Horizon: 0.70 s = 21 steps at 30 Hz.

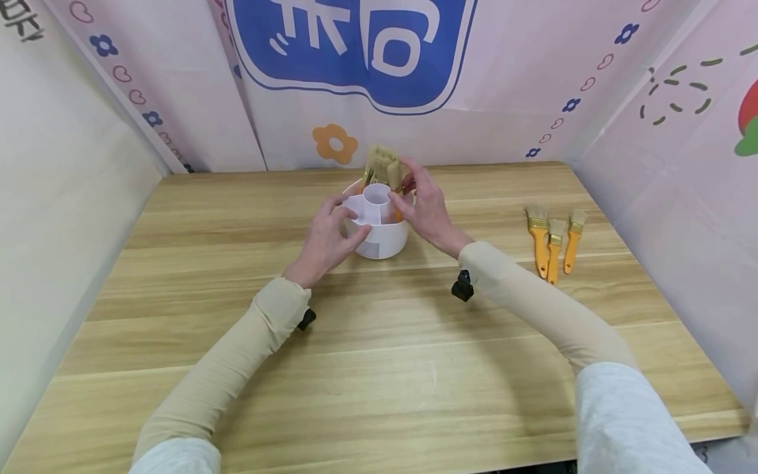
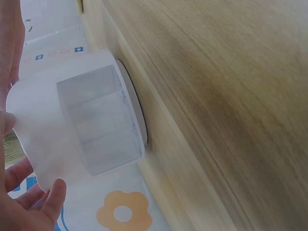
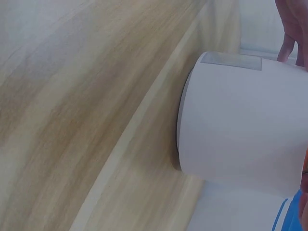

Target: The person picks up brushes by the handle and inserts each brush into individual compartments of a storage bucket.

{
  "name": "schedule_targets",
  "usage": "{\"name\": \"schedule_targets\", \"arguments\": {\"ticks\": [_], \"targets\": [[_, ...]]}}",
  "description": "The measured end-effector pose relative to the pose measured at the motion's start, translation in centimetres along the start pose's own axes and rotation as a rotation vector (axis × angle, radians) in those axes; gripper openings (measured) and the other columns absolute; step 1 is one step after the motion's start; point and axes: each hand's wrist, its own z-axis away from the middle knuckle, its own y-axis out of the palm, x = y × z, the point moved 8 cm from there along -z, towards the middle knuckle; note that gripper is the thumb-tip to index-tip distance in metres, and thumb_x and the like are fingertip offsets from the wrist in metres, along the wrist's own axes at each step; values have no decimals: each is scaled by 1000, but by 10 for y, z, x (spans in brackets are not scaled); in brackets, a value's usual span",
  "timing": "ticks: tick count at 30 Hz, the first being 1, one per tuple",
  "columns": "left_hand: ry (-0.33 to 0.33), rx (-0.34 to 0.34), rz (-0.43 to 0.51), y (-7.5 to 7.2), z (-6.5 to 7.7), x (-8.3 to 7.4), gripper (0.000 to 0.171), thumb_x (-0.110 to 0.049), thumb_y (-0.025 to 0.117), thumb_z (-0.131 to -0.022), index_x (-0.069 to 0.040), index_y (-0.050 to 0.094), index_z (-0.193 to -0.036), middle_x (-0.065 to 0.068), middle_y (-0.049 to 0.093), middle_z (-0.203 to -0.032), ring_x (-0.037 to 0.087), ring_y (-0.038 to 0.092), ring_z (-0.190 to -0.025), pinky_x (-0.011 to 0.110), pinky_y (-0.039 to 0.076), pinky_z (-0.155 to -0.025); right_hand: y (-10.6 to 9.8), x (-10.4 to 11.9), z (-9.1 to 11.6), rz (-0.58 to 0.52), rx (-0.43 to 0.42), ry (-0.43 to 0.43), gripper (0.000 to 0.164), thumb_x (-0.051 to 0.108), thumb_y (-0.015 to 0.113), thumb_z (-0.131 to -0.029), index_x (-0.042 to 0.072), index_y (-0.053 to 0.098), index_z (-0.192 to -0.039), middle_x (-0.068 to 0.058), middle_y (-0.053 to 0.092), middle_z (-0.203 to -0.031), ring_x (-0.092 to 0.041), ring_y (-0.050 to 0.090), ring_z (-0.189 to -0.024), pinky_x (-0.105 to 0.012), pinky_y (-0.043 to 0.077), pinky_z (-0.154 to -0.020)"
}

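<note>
A white round organizer (image 1: 385, 242) with several compartments stands near the table's back edge; the left wrist view shows a clear window (image 2: 103, 120) in its side. My left hand (image 1: 326, 240) holds its rim from the left, thumb at the front and fingers farther back. Several bristle-up paintbrushes (image 1: 379, 161) stand in the rear of the organizer. At its right side my right hand (image 1: 428, 207) pinches a paintbrush (image 1: 395, 176), whose orange handle reaches down into a right compartment. In the right wrist view, the organizer's plain wall (image 3: 240, 120) hides most of that grip.
Three orange-handled paintbrushes (image 1: 555, 243) lie on the right part of the wooden table (image 1: 379, 382). A printed backdrop (image 1: 497, 131) rises right behind the organizer, and pale walls flank the table on both sides.
</note>
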Motion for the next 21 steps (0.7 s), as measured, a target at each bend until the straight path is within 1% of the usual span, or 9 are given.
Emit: {"name": "schedule_targets", "arguments": {"ticks": [3, 8, 14, 18, 21], "targets": [[1, 0, -1, 1, 1, 0, 37, -32, 69, -82, 2, 64, -95, 20, 51, -131, 34, 49, -122, 46, 44, -100, 1, -1, 1, -1, -2, -7, 58, 8, 67, -82, -4, 38, -132, -19, 57, -88, -29, 58, -79, -40, 53, -74], [10, -7, 3, 1, 1, -1, 37, -32, 68, -82, 2, 65, -94, 21, 51, -130, 35, 50, -120, 46, 46, -98, -1, -3, 5, -11, -23, -12, 62, 7, 69, -81, -5, 36, -132, -19, 57, -89, -28, 59, -80, -37, 53, -73], [9, -11, 11, 2, 0, -1, 37, -32, 68, -82, 3, 64, -95, 21, 51, -131, 35, 51, -118, 46, 47, -95, -8, -6, 10, -31, -54, -7, 64, 10, 70, -81, -6, 35, -132, -23, 56, -98, -31, 61, -85, -39, 50, -73], [-9, -5, 13, 2, 0, 0, 39, -33, 68, -83, 3, 64, -96, 19, 49, -133, 34, 50, -120, 46, 46, -96, -17, -14, 14, -24, -62, 35, 61, 13, 69, -82, -4, 38, -131, -23, 55, -101, -32, 61, -86, -38, 48, -72], [-18, -5, 11, 2, 1, 1, 39, -33, 68, -83, 3, 63, -97, 18, 48, -134, 34, 50, -120, 46, 46, -96, -23, -26, 19, -12, -52, 91, 58, 14, 68, -83, -2, 40, -130, -22, 55, -100, -31, 61, -86, -39, 49, -74]]}}
